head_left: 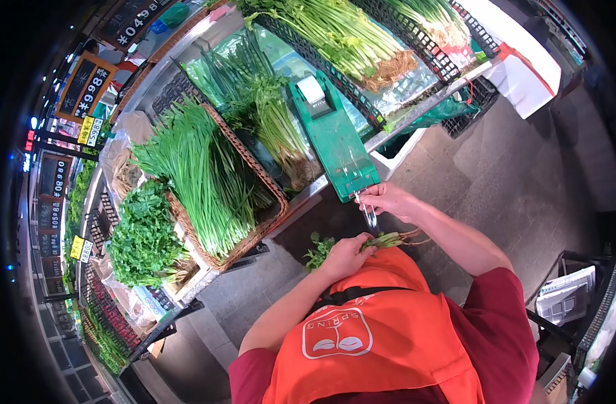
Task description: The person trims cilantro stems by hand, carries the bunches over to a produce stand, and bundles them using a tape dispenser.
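My left hand (pixel 347 257) is closed around a small bunch of leafy greens with roots (pixel 389 240), held against the front of the orange apron (pixel 389 323). Its leaves stick out on the left and its brown roots on the right; it looks like coriander. Just above it, my right hand (pixel 389 202) pinches a shiny clear strip of tape (pixel 368 214) at the near end of a green tape dispenser (pixel 338 145). A white roll (pixel 311 89) sits in the far end of the dispenser, which rests on the edge of the vegetable stand.
A wicker basket (pixel 254 236) of long green chives (pixel 193 175) stands left of the dispenser, beside bunched parsley-like greens (pixel 143 232). Black crates of celery (pixel 341 37) lie behind. Price signs (pixel 86 87) line the far left. A black crate (pixel 577 303) stands at right.
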Tool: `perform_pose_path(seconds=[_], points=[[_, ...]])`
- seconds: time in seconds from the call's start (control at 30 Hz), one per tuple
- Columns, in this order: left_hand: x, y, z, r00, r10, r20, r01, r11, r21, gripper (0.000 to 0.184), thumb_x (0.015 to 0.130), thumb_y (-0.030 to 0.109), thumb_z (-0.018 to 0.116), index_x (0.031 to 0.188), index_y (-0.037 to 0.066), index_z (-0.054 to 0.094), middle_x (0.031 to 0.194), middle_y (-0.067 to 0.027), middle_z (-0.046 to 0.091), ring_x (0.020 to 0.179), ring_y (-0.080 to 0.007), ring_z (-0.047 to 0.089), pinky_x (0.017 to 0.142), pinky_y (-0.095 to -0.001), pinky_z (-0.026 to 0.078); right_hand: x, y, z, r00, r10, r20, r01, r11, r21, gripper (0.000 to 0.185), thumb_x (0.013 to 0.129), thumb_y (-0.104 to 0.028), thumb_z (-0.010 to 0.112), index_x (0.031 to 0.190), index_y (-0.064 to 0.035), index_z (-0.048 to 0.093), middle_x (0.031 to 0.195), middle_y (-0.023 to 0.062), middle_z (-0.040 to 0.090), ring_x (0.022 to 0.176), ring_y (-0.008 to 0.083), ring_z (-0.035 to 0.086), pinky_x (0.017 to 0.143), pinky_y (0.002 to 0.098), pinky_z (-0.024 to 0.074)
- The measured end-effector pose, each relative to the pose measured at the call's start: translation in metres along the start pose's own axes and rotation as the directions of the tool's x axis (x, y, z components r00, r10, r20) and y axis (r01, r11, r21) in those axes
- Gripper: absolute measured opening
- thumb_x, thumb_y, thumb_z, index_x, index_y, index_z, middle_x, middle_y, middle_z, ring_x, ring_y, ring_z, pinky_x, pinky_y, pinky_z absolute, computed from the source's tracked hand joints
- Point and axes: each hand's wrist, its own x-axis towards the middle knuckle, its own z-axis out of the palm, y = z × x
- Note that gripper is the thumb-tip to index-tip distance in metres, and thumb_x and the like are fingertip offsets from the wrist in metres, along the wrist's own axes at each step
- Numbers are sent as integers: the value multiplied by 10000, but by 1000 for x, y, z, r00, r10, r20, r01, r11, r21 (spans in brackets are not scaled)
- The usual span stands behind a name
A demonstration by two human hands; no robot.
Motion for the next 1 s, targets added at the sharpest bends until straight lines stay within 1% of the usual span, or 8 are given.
perform_pose_path(seconds=[0.33, 0.53, 0.63, 0.73, 0.83, 0.93, 0.97, 1.0], points=[[-6, -10, 3, 993, 21, 112, -19, 1000, -26, 291, 843, 236, 541, 1021, 5, 541, 785, -190, 608, 710, -291, 616, 642, -352, 461, 0, 9, -1, 999, -22, -39, 26, 993, 118, 234, 829, -304, 594, 926, -92, 619, 833, -8, 626, 743, 70, 554, 654, 226, 407], [2, -25, 5, 986, -111, 128, 111, 994, 5, 318, 847, 261, 521, 1071, 36, 547, 833, -185, 612, 766, -297, 610, 684, -361, 458, 0, 7, 2, 996, -25, -91, 32, 997, 76, 269, 831, -322, 589, 950, -83, 623, 825, 7, 631, 752, 84, 576, 658, 233, 430], [8, -21, -1, 947, -285, 149, 279, 958, 62, 354, 833, 315, 523, 1096, 81, 552, 860, -178, 618, 801, -304, 606, 719, -383, 455, 3, 11, 3, 992, -35, -119, 42, 997, 57, 246, 837, -292, 577, 940, -73, 623, 810, 17, 633, 724, 93, 586, 636, 231, 440], [15, -33, 5, 942, -305, 138, 288, 949, 129, 361, 822, 362, 514, 1069, 102, 565, 881, -169, 622, 836, -323, 596, 747, -397, 454, 9, 24, 4, 987, -30, -155, 39, 998, 55, 223, 826, -268, 576, 913, -69, 627, 793, 24, 635, 691, 99, 591, 593, 231, 441], [15, -56, 20, 957, -219, 192, 179, 962, 206, 362, 826, 366, 499, 1028, 74, 568, 891, -189, 614, 857, -345, 585, 754, -399, 456, 27, 64, -5, 953, 177, -246, -172, 984, 43, 220, 812, -272, 576, 878, -70, 630, 777, 24, 635, 681, 99, 592, 559, 229, 432], [18, -55, 16, 962, -204, 182, 179, 973, 145, 362, 841, 345, 476, 975, 18, 554, 880, -231, 595, 845, -373, 575, 737, -415, 447, 12, 46, 3, 970, 71, -233, -56, 996, 70, 236, 801, -297, 583, 858, -73, 631, 770, 23, 633, 677, 99, 590, 539, 227, 419], [15, -45, 8, 940, -289, 181, 277, 957, 90, 358, 849, 341, 473, 975, 14, 547, 873, -232, 594, 844, -375, 576, 732, -412, 444, 5, 32, 9, 968, 4, -251, -3, 1000, 3, 245, 805, -311, 577, 865, -79, 630, 766, 23, 632, 679, 97, 590, 530, 214, 404], [15, -45, 4, 959, -245, 146, 241, 970, 44, 366, 852, 346, 480, 976, 8, 545, 852, -241, 591, 836, -374, 578, 723, -407, 443, -1, 17, 14, 969, -28, -247, 24, 1000, -17, 218, 822, -258, 571, 864, -53, 634, 765, 29, 635, 687, 102, 593, 557, 232, 434]])
